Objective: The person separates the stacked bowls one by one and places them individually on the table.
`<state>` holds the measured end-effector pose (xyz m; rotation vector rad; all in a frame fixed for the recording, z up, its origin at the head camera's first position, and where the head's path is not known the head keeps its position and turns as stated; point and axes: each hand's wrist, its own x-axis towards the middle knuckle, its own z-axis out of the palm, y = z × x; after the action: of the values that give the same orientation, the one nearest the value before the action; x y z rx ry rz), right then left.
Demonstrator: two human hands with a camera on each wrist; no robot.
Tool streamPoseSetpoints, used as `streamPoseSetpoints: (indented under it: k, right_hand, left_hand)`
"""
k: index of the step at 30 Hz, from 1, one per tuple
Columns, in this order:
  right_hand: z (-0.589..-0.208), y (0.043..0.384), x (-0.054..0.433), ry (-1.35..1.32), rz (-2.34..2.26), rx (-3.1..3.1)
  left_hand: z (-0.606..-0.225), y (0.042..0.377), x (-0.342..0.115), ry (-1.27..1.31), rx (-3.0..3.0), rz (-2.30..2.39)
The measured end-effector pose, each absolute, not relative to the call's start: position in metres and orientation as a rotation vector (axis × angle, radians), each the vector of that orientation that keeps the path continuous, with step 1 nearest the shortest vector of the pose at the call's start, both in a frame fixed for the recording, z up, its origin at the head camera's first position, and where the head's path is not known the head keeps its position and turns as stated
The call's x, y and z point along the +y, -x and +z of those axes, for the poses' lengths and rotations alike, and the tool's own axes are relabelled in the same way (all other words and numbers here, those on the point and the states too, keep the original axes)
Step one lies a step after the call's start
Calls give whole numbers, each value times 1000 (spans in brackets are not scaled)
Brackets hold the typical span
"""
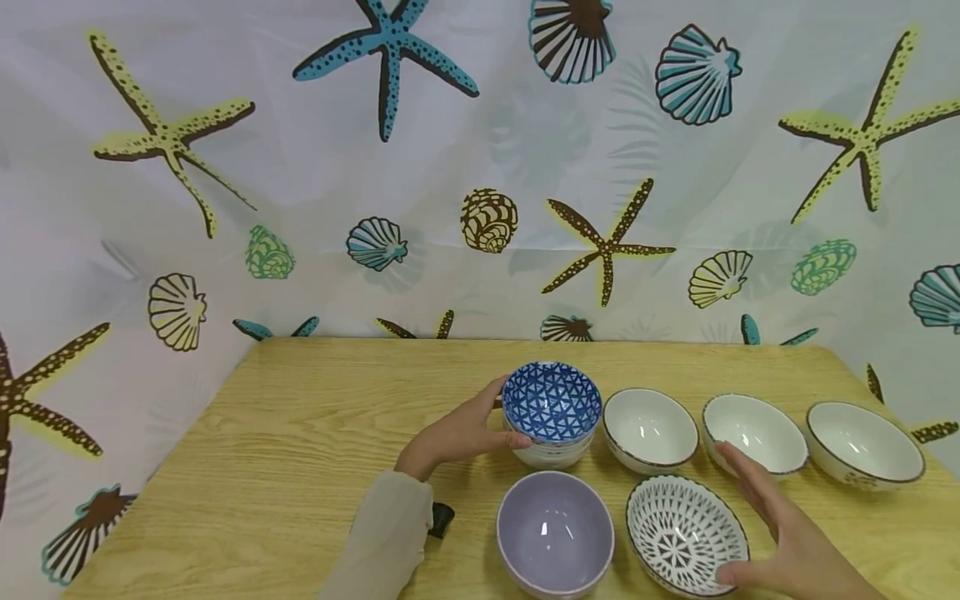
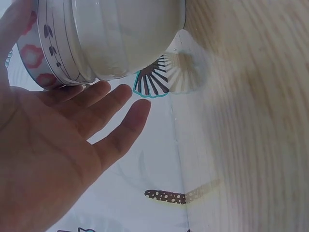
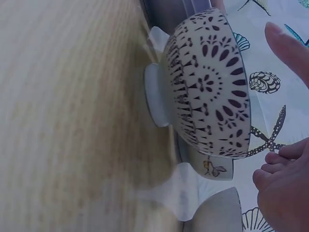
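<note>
Left hand [image 1: 457, 433] fingers straight against blue bowl [image 1: 552, 402], right hand [image 1: 787, 533] open beside patterned bowl [image 1: 686, 533], seemingly unlabelled

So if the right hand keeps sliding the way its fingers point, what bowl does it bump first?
Probably the white bowl just past the right hand; the fingertips already look close to its rim, though depth is hard to judge.

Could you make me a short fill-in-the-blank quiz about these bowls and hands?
1. The left hand touches the bowl with the ____ triangle pattern.
2. That bowl sits stacked on ____ bowl.
3. The right hand is beside the black-and-white bowl, right of the plain ____ bowl.

Missing words: blue; another; purple
</note>
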<state>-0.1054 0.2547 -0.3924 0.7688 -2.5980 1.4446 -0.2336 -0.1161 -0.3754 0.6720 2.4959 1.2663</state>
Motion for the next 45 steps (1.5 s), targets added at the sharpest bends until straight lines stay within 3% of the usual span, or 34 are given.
streamPoseSetpoints:
  k: [34,45]
  right_hand:
    - [-345,156,209,-909,1263,-2565]
    - [-336,177,198,-773,1182,-2701]
  left_hand:
    - [-378,235,-118,-679,2476,1258]
    - [-377,235,-119,-674,2484,1243]
